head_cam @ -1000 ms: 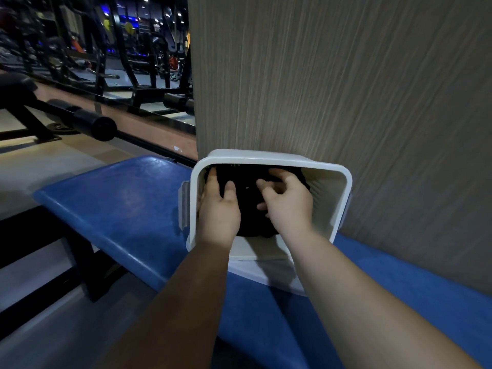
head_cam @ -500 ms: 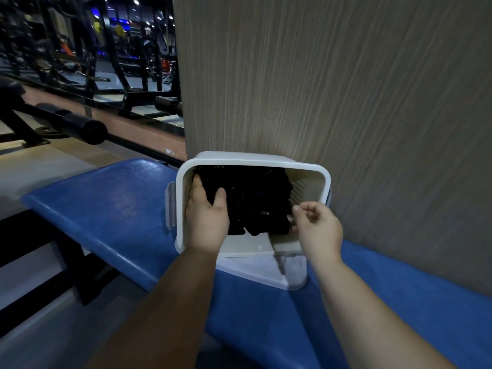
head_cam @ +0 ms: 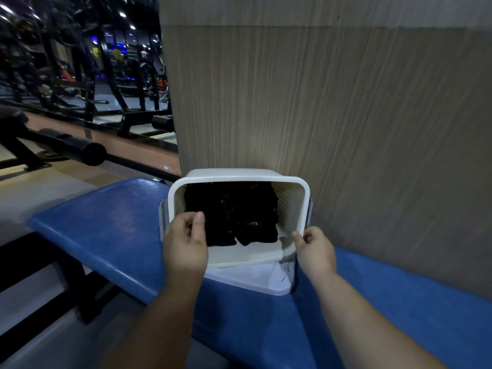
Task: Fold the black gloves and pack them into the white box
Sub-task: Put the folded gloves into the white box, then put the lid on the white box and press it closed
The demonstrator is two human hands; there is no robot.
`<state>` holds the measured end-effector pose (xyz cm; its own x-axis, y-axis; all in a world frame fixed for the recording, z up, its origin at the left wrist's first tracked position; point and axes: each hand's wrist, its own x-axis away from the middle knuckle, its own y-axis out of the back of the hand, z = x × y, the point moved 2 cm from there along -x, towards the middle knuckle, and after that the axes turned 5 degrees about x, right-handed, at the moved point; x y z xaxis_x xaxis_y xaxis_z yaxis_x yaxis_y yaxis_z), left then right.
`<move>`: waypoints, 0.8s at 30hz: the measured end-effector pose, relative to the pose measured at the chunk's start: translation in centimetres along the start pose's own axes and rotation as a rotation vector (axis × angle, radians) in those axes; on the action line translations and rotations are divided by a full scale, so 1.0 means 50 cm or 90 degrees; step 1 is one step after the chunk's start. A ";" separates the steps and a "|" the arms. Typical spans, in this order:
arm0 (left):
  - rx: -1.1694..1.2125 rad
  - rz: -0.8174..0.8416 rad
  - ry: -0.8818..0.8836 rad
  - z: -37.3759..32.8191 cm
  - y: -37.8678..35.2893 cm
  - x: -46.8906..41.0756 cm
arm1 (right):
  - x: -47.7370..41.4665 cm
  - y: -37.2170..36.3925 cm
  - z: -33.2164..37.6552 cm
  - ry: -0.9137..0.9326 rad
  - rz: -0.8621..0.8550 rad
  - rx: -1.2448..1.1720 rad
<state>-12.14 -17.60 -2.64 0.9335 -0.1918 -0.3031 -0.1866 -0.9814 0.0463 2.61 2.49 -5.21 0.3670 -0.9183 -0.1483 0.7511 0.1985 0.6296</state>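
The white box [head_cam: 292, 187] stands tilted toward me on the blue bench [head_cam: 106, 235], against the wood-grain wall. The folded black gloves [head_cam: 231, 214] lie inside it, side by side, filling its left and middle. My left hand [head_cam: 186, 243] is at the box's near left rim, fingers curled, thumb lying by the gloves' edge. At the near right corner of the rim, my right hand [head_cam: 315, 247] pinches the box with curled fingertips. Neither hand holds a glove.
The box's white lid [head_cam: 255, 282] lies under its near edge on the bench. The wood-grain wall [head_cam: 346, 129] rises right behind the box. Dark gym machines and a padded bar [head_cam: 87, 151] fill the left background, beyond the bench's left end.
Both hands came out of the box: a second ago they pressed the gloves down, now they sit at its near rim. The gloves stay inside.
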 end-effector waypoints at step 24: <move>-0.134 0.116 0.097 -0.015 -0.016 0.055 | 0.093 0.187 -0.065 0.042 -0.049 -0.022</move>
<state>-9.19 -17.36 -2.80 0.9287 -0.3486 -0.1264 -0.3020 -0.9088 0.2879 13.14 1.18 -2.49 0.3416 -0.9069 -0.2464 0.7969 0.1405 0.5876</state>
